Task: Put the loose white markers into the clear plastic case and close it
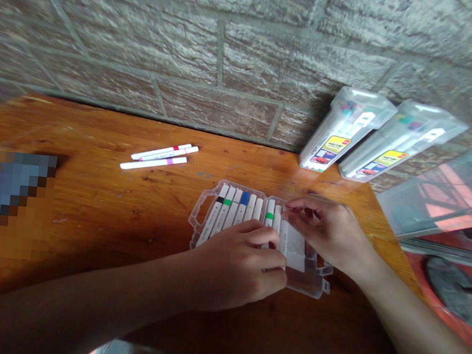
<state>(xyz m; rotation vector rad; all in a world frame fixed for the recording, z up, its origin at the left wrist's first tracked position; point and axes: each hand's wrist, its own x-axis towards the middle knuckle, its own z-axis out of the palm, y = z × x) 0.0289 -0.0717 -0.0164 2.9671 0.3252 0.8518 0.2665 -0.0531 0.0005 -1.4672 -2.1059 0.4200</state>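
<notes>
A clear plastic marker case (205, 206) lies open on the wooden table (92, 196), with a row of white markers (233, 210) in it, their bands black, green and blue. My left hand (236, 266) rests on the case's near side, fingers curled and pinching a white marker with a green band (270, 213). My right hand (325, 230) reaches in from the right, fingers pinched on the markers at the right end of the row.
Three loose white markers (160, 156) with red and purple bands lie on the table farther back. Two closed clear marker boxes (344, 129) lean against the brick wall (231, 48) at the right. A blurred patch covers the left edge.
</notes>
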